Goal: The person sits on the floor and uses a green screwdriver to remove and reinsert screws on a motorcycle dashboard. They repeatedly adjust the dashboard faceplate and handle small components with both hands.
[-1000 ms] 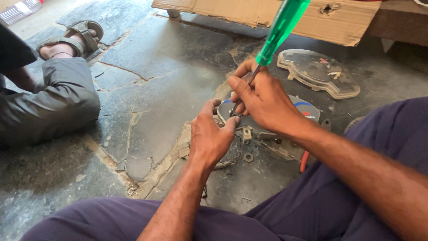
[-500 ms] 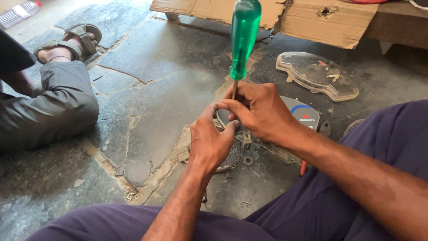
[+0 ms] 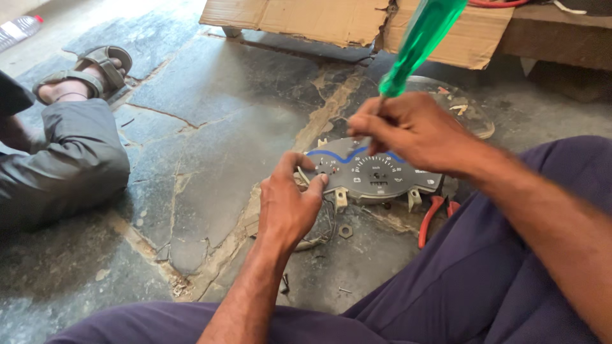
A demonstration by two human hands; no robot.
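A grey instrument cluster with dials and a blue arc lies on the stone floor between my legs. My left hand holds its left end, thumb and fingers pinched at the edge. My right hand grips a screwdriver with a green translucent handle, its tip pointing down at the cluster's upper edge. The shaft is mostly hidden by my fingers.
Another person's bent leg in grey trousers and a sandalled foot are at the left. Red-handled pliers and a nut lie by the cluster. Behind are a clear lens cover, cardboard and a wooden bench.
The cluster's dial face now shows, where it was hidden under my hands before. My right hand has shifted right and the screwdriver tilts to the right again.
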